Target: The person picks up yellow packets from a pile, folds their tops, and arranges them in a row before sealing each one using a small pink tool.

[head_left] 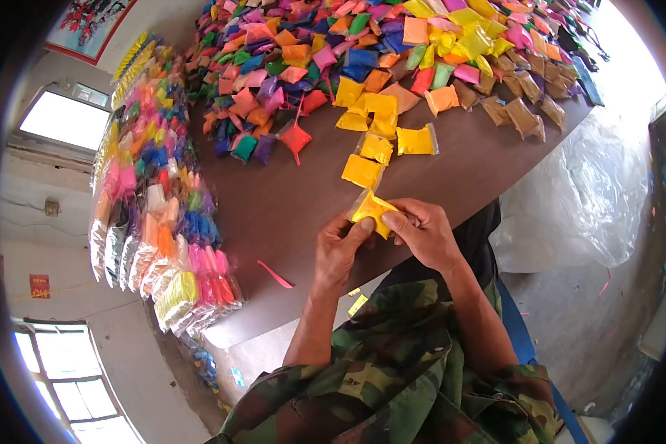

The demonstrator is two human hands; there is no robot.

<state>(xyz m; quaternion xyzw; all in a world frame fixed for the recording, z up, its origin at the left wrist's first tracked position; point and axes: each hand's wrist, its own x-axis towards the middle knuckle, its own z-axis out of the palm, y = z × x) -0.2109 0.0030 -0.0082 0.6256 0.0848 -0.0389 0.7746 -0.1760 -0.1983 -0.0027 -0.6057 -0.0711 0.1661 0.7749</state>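
Between both hands, close to the table's front edge, is a small yellow packet in clear plastic film. My left hand pinches its left side with the thumb on top. My right hand grips the right side, thumb pressed on the yellow face. Just beyond the fingers lies another yellow packet, part of a line of several such packets running away from me. A single yellow packet lies to the right of that line. My fingertips under the held packet are hidden.
A heap of multicoloured packets covers the far side of the brown table. Bundled packets in clear bags line the left edge. Brown packets lie far right. A pink strip is at left; clear plastic sheeting hangs at right.
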